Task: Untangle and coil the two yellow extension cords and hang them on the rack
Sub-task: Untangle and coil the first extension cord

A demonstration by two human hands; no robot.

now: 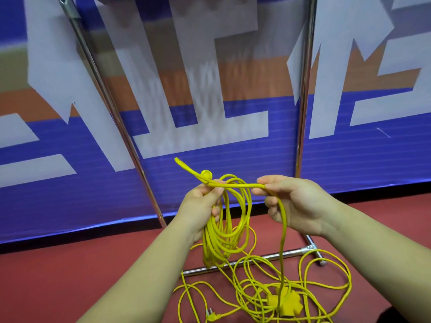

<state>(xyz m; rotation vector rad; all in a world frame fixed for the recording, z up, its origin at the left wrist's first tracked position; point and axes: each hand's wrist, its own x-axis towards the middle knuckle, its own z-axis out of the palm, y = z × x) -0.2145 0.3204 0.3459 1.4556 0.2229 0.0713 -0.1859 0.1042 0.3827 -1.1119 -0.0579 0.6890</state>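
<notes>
While my left grip (203,202) clutches the down-hanging coil (219,241), right grip (291,201) pinches cord (240,185) level between them; tangle (284,301), rack (293,251) below.

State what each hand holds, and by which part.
Left hand grips the coiled thin yellow extension cord at the loops' top; right hand pinches its loose strand where it bends downward.

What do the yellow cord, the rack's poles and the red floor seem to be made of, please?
The yellow cord looks like smooth flexible plastic or rubber sheathing, bending in soft loops. The rack's poles look like polished metal, perhaps chromed, given mirror-like streaks. The floor seems a matte red synthetic surface; which, unclear.
</notes>
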